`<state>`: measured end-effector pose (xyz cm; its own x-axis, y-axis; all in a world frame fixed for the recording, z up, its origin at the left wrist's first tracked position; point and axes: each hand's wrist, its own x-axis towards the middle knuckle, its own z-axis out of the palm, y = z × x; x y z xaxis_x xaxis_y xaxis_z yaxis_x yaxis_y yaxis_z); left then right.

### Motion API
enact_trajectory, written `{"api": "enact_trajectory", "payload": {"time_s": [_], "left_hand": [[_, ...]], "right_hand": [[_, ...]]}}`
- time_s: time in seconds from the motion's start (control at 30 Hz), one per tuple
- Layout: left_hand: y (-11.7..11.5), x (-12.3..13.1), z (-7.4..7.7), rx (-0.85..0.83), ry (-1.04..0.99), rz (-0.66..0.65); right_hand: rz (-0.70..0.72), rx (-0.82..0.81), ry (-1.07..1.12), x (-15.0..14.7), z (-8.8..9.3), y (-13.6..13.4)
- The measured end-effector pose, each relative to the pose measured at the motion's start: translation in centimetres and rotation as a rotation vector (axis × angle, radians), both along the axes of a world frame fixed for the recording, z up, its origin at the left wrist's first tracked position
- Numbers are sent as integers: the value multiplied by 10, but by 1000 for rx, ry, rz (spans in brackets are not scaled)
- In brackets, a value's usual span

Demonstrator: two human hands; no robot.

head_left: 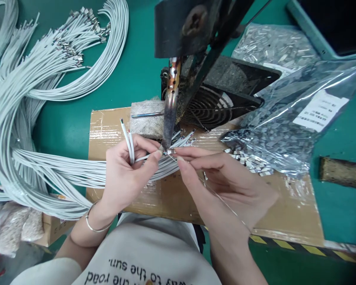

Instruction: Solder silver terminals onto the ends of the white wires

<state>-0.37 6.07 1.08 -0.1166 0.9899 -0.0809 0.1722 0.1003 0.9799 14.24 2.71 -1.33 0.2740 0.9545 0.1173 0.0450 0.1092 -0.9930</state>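
Note:
My left hand [126, 172] is closed around thin white wires [129, 143]; two stick up past my fingers, and one is pinched with its end held at the tip of the soldering iron [169, 114]. My right hand [222, 182] pinches a thin strand of solder wire [225, 202] between thumb and forefinger, its end touching the same spot under the iron tip. The iron hangs fixed on a dark stand [192, 27]. Both hands work over a taped cardboard sheet [287, 209].
A big bundle of white wires [32, 118] with metal terminals covers the left of the green table [136, 71]. A small fan [216, 105] sits behind the iron. Clear bags of small metal parts [284, 130] lie at right. A sponge block [146, 118] holds tweezers.

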Motion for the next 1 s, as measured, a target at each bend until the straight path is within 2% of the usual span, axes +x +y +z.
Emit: {"api": "enact_trajectory", "payload": {"time_s": [0.3,1.0], "left_hand": [[0,1,1,-42,-62,-18],[-3,-2,1,6,38,-9]], "right_hand": [[-8,-1,-7,0,-2,1],[-7,60,-53,-1,-4,0]]}}
